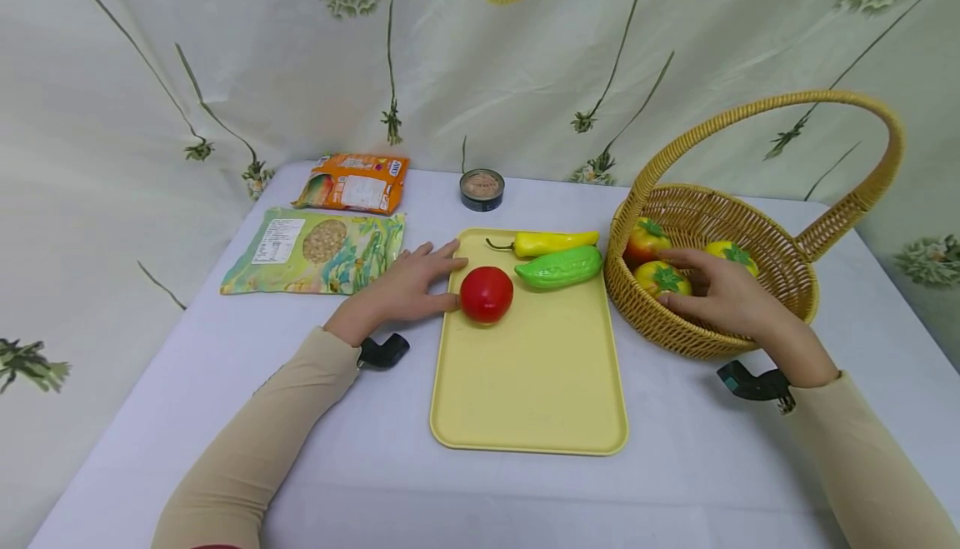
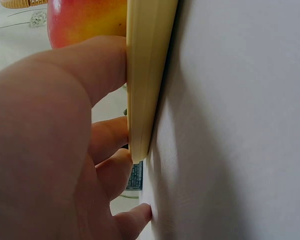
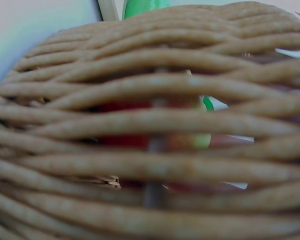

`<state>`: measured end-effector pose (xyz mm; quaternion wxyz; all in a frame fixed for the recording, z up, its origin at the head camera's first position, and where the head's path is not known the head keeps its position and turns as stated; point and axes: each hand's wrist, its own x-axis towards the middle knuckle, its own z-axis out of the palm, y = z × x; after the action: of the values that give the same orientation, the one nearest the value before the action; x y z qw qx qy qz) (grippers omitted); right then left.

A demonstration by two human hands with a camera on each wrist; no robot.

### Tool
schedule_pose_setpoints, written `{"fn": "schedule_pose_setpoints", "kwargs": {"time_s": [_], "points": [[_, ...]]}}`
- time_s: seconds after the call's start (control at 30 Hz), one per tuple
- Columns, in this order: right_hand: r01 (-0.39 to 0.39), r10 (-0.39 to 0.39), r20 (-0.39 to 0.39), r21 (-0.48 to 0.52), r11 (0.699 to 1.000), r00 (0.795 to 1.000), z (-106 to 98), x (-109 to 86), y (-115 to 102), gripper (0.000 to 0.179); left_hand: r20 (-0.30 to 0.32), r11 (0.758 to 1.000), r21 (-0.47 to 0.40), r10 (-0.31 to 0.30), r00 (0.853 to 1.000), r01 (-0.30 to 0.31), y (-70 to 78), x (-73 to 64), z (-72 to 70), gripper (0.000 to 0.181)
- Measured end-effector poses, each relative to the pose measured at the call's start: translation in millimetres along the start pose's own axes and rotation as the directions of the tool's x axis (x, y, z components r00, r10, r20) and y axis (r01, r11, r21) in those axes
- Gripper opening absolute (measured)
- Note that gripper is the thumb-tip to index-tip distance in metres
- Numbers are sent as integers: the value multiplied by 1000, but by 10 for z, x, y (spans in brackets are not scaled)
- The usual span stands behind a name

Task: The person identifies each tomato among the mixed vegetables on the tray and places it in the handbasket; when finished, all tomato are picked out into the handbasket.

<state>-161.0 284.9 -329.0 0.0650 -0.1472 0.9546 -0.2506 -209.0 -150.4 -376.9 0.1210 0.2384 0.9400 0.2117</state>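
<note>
My left hand lies at the left edge of a pale yellow tray, its fingers stretched out and touching the rim. Beside its thumb, a round red fruit sits on the tray; the left wrist view shows yellow on the side of this fruit. My right hand reaches into a wicker basket, thumb and fingers around a yellow-orange fruit with a green leafy cap. Close by in the basket are a red-orange fruit and another yellow fruit. Basket weave hides that hand in the right wrist view.
A yellow chili pepper and a green, bumpy vegetable lie at the tray's far end. Behind stand a small tin, an orange packet and a green bag. The basket's tall handle arches overhead.
</note>
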Motion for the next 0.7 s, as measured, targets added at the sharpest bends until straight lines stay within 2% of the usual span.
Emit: {"fn": "schedule_pose_setpoints", "kwargs": {"time_s": [0.47,0.7], "points": [[-10,10,-4,10,1000,1000,-48,10,-17,67,-6,1000,6,8,1000,-7,9,-14,-13,66],[-6,6,-20,7,1000,1000,-149,-8,-83,66,-4,1000,-4,8,1000,-8,17,-17,-18,65]]}}
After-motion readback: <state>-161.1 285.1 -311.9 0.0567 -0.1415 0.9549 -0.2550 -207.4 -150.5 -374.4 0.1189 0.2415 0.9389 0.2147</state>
